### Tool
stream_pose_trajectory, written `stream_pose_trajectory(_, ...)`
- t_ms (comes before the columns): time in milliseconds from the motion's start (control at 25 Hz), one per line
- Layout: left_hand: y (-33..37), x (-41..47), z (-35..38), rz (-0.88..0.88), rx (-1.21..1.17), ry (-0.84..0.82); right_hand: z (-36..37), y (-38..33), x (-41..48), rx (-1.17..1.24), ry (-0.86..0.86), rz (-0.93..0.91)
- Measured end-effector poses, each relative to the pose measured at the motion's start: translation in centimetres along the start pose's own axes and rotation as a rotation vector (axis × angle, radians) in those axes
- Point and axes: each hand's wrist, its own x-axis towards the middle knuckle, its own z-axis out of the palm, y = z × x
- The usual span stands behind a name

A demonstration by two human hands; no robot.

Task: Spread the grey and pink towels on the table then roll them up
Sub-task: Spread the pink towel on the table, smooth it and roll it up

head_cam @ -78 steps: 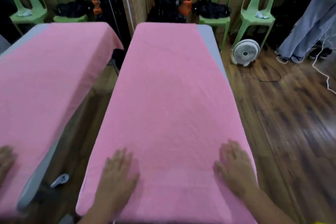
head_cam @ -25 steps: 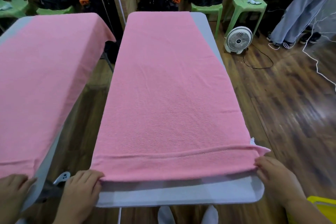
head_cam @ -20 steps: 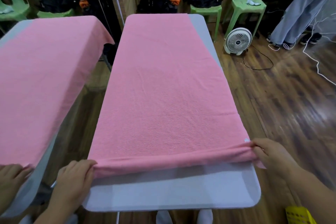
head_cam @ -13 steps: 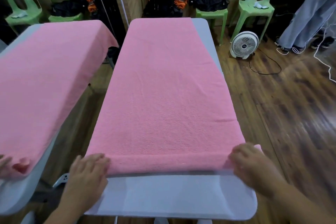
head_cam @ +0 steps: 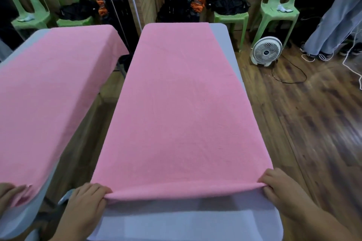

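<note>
A pink towel [head_cam: 176, 107] lies flat along the white table [head_cam: 186, 223], reaching its far end. The towel's near edge is folded over into a thin roll. My left hand [head_cam: 86, 203] grips the roll's left end and my right hand [head_cam: 282, 191] grips its right end. A bare strip of table shows between the roll and me. No grey towel is visible.
A mirror on the left repeats the table, the pink towel [head_cam: 45, 92] and a hand [head_cam: 9, 191]. Green chairs [head_cam: 233, 0] with dark bags stand at the back wall. A white fan [head_cam: 266, 50] and cables lie on the wooden floor, and a person's legs [head_cam: 333, 21] stand at far right.
The towel's near edge, flat under my palms at first, has been lifted and turned over away from me. Both hands have moved from pressing flat to gripping the roll's ends.
</note>
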Motion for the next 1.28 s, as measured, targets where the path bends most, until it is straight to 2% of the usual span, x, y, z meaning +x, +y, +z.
stream_pose_trajectory(80,-1.0,1.0,-0.5,-0.017,-0.046,-0.007,-1.9,-0.6,2.0,0.073,-0.104,0.109)
stream_pose_trajectory(160,-2.1,3.4,-0.6,-0.096,-0.048,-0.032,-3.3,-0.9,4.8,0.110,-0.113,0.236)
stream_pose_trajectory(200,-2.5,4.3,-0.5,-0.126,-0.030,-0.030,-3.6,-1.4,5.9,0.088,-0.080,0.238)
stream_pose_trajectory(320,-2.2,3.7,0.6,-0.011,0.085,0.061,-2.3,-2.9,4.7,-0.255,0.122,-0.021)
stream_pose_trajectory(400,-1.6,2.2,1.7,0.129,0.106,0.083,-0.2,-3.4,2.6,-0.362,0.095,-0.125)
stream_pose_trajectory(480,-1.6,2.2,2.4,0.125,0.063,0.023,1.3,-2.8,2.3,-0.349,0.064,-0.050)
stream_pose_trajectory(640,-2.1,3.4,1.8,0.048,0.003,0.021,1.4,-1.9,3.2,-0.236,0.154,-0.002)
stream_pose_trajectory(800,-2.1,3.4,0.3,0.013,-0.046,0.034,-0.5,-2.4,4.0,-0.303,0.012,0.086)
stream_pose_trajectory(880,-2.0,5.3,-0.3,-0.060,-0.019,0.013,-1.9,-2.5,7.0,-0.214,-0.118,0.169)
stream_pose_trajectory(960,-2.0,6.8,-0.6,-0.145,0.069,-0.006,-2.8,-2.6,9.4,-0.148,-0.106,0.185)
stream_pose_trajectory(1040,-2.1,6.2,-0.2,-0.106,0.121,-0.021,-2.7,-2.7,8.5,-0.228,0.081,0.037)
stream_pose_trajectory(1160,-1.7,3.9,1.1,-0.002,0.131,-0.068,-0.7,-3.9,4.6,-0.279,0.090,-0.133)
stream_pose_trajectory(1280,-1.5,4.5,1.8,-0.070,0.064,-0.079,0.9,-2.4,5.3,-0.310,0.107,-0.058)
